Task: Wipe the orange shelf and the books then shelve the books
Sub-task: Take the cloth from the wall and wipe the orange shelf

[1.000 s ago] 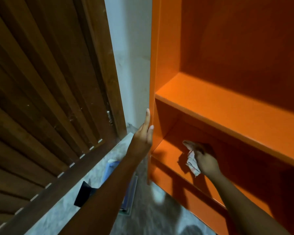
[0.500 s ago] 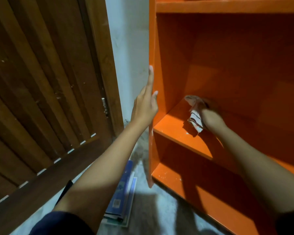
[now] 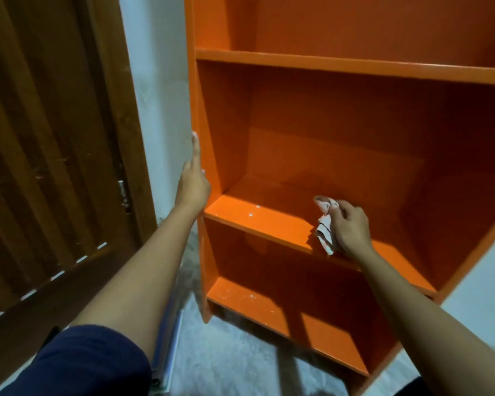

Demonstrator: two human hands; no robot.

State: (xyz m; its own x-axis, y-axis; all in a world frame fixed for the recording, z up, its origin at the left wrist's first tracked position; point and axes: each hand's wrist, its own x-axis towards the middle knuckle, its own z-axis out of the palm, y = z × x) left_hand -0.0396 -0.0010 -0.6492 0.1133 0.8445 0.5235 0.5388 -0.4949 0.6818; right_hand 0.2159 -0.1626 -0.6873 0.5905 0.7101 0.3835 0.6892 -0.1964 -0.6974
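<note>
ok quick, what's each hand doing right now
Left hand: open, straight fingers on the orange shelf's left side edge.
Right hand: gripping the cloth, down on the shelf.

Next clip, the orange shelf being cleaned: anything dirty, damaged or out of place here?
White specks dot the front left of the orange shelf board where the right hand holds a crumpled pale cloth, and the bottom board too: dust or paint, unclear. Nothing looks broken or askew.
</note>
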